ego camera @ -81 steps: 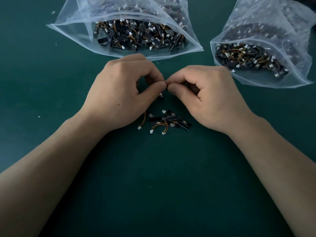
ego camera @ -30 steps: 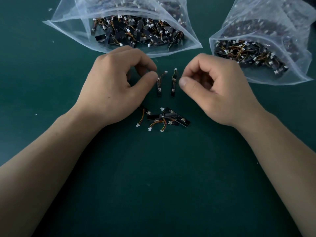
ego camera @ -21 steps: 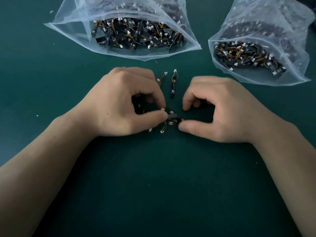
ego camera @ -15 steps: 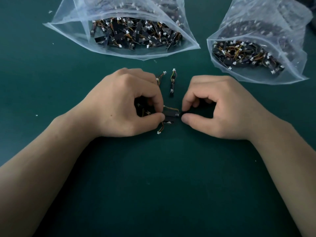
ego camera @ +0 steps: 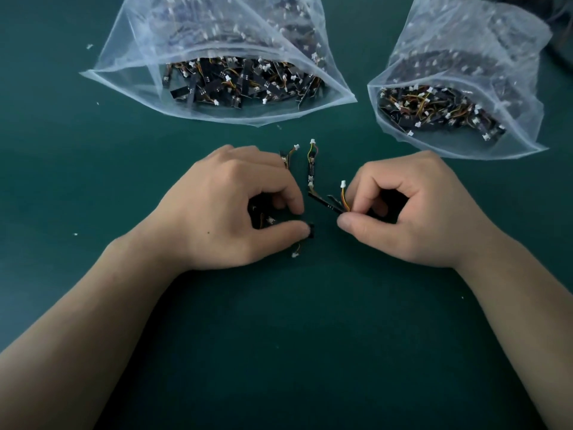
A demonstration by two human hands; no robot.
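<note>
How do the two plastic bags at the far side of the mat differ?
The left bag spreads wider and flatter; the right bag is narrower and puffed up. In the left bag black strips dominate; the right bag shows more tangled orange and yellow wires. Both are clear, lie on the green mat and hold small black strips with white plugs.

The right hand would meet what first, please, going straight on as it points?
Pinching a black strip, it would probably meet the small black part at the left hand's thumb tip; depth unclear.
</note>
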